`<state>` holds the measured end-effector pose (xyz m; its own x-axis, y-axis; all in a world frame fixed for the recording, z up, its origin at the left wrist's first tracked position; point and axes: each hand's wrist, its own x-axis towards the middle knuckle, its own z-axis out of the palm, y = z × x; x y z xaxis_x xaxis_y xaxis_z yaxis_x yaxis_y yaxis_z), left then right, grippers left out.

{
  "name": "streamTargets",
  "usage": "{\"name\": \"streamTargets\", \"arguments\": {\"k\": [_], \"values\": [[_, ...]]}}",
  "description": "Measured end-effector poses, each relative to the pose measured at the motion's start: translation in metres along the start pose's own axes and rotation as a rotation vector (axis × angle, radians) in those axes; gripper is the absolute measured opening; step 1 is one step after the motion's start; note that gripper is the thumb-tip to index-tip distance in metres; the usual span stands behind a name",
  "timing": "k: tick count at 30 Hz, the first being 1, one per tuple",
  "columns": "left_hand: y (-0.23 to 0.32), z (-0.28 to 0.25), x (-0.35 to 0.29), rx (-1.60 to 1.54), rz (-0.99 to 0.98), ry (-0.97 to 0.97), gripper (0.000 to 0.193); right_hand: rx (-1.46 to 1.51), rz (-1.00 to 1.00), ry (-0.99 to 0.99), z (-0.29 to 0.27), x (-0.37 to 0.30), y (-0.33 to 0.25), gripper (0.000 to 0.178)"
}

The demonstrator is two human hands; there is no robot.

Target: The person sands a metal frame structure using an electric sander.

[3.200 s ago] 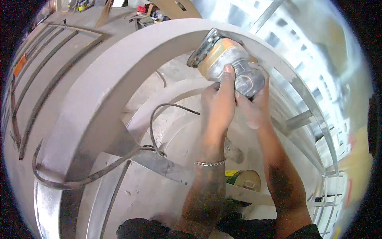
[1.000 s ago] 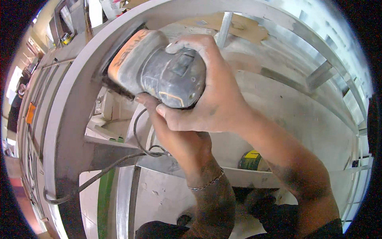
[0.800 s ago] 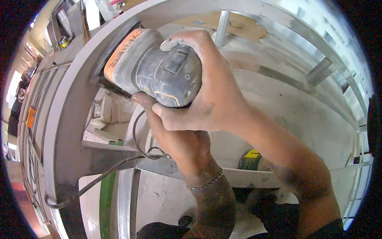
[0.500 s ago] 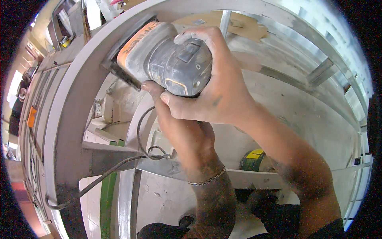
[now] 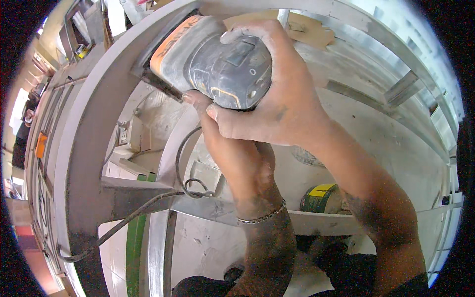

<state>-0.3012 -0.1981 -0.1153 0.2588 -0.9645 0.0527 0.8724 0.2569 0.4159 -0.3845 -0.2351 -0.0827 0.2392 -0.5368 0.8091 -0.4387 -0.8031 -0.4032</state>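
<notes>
An orange-and-grey electric sander, dusty and dark at its rear end, is pressed with its flat pad against the inner face of a grey metal frame. My right hand wraps around the sander's rear body, thumb below and fingers over the top. Under the tool, my left hand holds its near side; the thumb tip shows by the pad edge, while the other fingers are hidden. A metal chain bracelet circles my left wrist. The dark power cord loops down from the sander and over a crossbar of the frame.
Crossbars of the frame span the area below my hands. A round tin-like object with a yellow label stands beyond the lower bar. Green metal tubing lies at lower left, and brown cardboard lies at the back.
Both hands have shifted the sander slightly up and to the right along the frame. The grip looks the same, and the cord's upper loop has moved with it.
</notes>
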Motion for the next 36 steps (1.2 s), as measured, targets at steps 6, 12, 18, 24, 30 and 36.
{"name": "streamTargets", "arguments": {"k": [6,12,18,24,30,36], "values": [[0.002,-0.004,-0.005,-0.013,0.016,-0.039,0.068,-0.068,-0.069,-0.031,-0.001,0.003,-0.008,0.081],[0.001,-0.01,-0.015,0.042,0.102,0.047,0.068,0.02,-0.122,-0.028,0.006,0.003,-0.009,0.076],[0.001,-0.007,-0.021,-0.052,0.124,0.091,0.051,0.02,-0.134,-0.061,0.007,0.005,-0.017,0.077],[-0.001,-0.004,-0.01,-0.11,0.018,-0.023,0.066,0.002,-0.108,-0.042,0.002,0.005,-0.008,0.081],[-0.01,0.001,0.004,-0.072,-0.056,-0.094,0.064,-0.051,-0.028,0.059,-0.001,0.001,0.009,0.081],[-0.021,0.013,0.02,0.053,-0.093,-0.142,0.057,-0.084,0.065,0.067,-0.015,-0.001,0.016,0.081]]}}
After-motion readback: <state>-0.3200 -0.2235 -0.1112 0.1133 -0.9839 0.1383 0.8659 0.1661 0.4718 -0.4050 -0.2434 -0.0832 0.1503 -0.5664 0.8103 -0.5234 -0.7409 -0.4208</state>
